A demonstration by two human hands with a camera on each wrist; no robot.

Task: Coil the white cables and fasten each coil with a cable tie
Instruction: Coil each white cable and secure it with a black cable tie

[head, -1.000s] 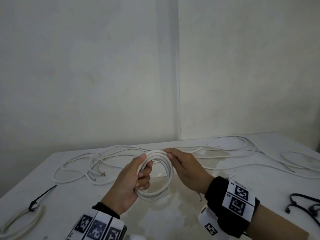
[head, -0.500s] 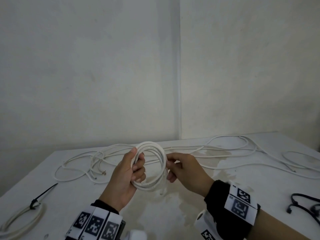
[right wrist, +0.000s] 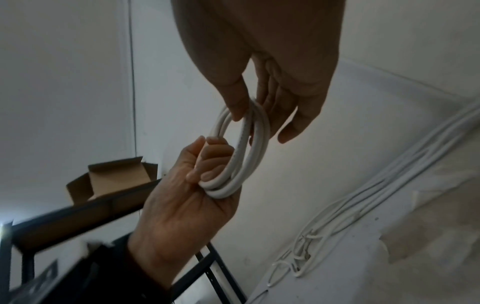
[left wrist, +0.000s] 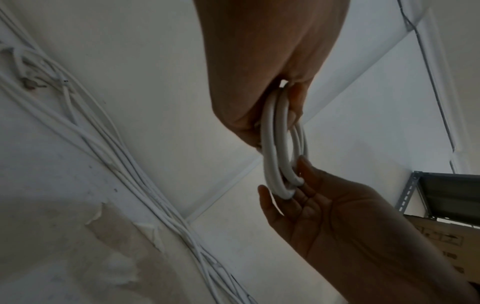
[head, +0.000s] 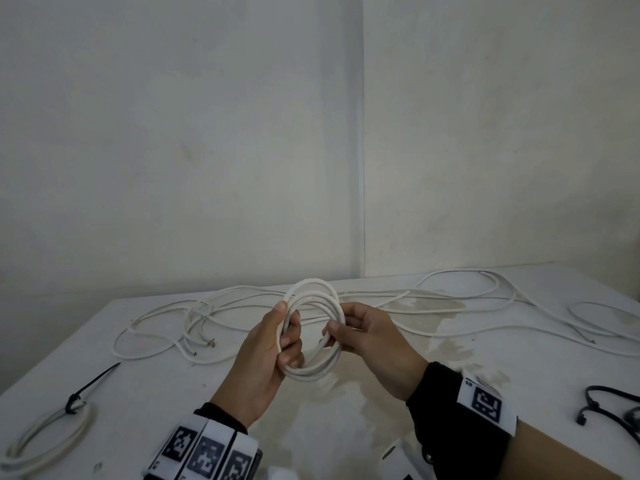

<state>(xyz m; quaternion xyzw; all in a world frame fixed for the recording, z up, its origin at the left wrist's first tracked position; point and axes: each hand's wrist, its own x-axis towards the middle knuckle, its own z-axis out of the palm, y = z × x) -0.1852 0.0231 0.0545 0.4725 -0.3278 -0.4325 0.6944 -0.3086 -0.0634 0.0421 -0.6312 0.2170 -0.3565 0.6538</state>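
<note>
A coil of white cable (head: 313,289) is held above the table, standing nearly upright. My left hand (head: 287,327) grips its left side, fingers curled through the ring and thumb along the outside. My right hand (head: 337,322) pinches the coil's right side between thumb and fingers. In the left wrist view the coil (left wrist: 270,160) hangs from my left hand (left wrist: 272,115) onto the fingers of my right hand (left wrist: 298,191). The right wrist view shows the thumb of my right hand (right wrist: 259,123) pressing on the coil (right wrist: 257,148) and my left hand (right wrist: 207,164) fisted round it.
Loose white cables (head: 450,292) sprawl along the table's far side. A tied coil (head: 45,434) with a black cable tie (head: 90,382) lies front left. Black cable ties (head: 602,407) lie at the right edge. A dark shelf with a cardboard box (right wrist: 114,176) stands nearby.
The coil has been lifted and tipped more upright. My right hand has slid from the top of the coil down to its right side. My left hand keeps its grip.
</note>
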